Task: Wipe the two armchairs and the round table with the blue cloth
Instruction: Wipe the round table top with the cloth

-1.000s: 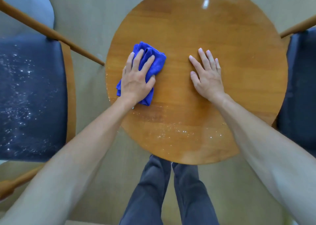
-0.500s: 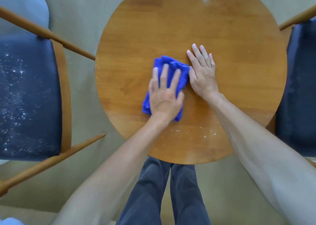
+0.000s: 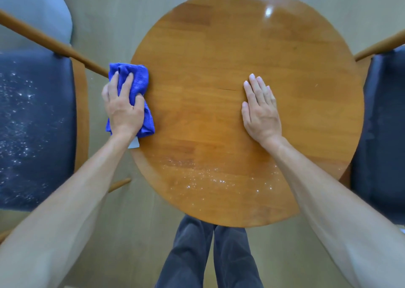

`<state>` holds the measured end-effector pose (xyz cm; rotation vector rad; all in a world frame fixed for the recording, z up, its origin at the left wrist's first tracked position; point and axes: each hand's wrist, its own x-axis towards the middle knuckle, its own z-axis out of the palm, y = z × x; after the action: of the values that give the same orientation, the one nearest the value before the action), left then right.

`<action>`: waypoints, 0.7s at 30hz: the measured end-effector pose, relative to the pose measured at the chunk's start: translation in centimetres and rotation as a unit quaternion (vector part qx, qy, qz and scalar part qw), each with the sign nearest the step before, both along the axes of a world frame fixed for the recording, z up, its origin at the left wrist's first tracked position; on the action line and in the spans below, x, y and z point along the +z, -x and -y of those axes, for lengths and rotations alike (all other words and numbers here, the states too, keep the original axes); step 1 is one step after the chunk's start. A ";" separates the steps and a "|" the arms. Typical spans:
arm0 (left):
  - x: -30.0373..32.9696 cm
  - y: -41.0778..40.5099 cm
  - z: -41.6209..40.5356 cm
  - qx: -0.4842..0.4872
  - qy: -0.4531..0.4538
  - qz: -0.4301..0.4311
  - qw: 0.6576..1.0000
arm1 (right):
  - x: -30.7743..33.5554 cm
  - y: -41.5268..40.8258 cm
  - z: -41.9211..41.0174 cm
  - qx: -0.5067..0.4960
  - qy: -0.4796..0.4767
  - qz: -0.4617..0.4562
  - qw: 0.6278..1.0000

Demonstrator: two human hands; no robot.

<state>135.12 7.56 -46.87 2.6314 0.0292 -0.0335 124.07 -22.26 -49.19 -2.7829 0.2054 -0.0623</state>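
The round wooden table (image 3: 219, 53) fills the middle of the view, with white crumbs (image 3: 210, 178) scattered over its near part. My left hand (image 3: 123, 108) holds the folded blue cloth (image 3: 140, 77) at the table's left rim. Its fingers lie over the cloth, its thumb tucks into the cloth's side, and cloth and hand partly overhang the edge. My right hand (image 3: 260, 110) rests flat on the tabletop, right of centre, fingers straight. The left armchair's dark seat (image 3: 32, 123) is speckled with white crumbs. The right armchair's dark seat (image 3: 383, 134) shows only in part.
The left chair's wooden armrest (image 3: 54, 44) slants toward the table's left rim, just behind the cloth. The right chair's armrest (image 3: 379, 47) comes in at the far right. My legs in grey trousers (image 3: 208, 257) stand at the table's near edge on a beige floor.
My left hand has swept the cloth from the table's middle, beside my right hand, back out to the left rim. My right hand has stayed flat on the tabletop.
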 end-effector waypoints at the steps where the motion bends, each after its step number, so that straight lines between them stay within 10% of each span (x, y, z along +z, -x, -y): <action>1: 0.1 -0.2 0.0 0.011 0.006 -0.001 1.000 | 0.0 0.0 0.1 0.001 -0.006 0.004 1.000; 6: 0.1 -0.8 1.1 0.090 -0.023 -0.006 0.996 | 0.0 0.3 0.4 0.000 -0.036 0.007 0.999; 13: 0.3 8.4 16.8 -0.118 -0.055 0.001 0.991 | 2.6 0.4 0.4 -0.108 -0.274 0.040 0.955; 18: 2.3 12.6 23.2 -0.099 0.179 -0.101 0.974 | 4.5 3.9 0.8 -0.240 -0.313 0.050 0.918; 21: 4.2 9.2 17.3 -0.090 0.258 -0.096 0.957 | 4.6 3.8 -1.2 -0.203 -0.215 0.014 0.955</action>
<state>125.92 -9.78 -42.65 2.0909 -0.1363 -0.3167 120.28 -21.01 -44.56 -2.2669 0.6937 -0.1393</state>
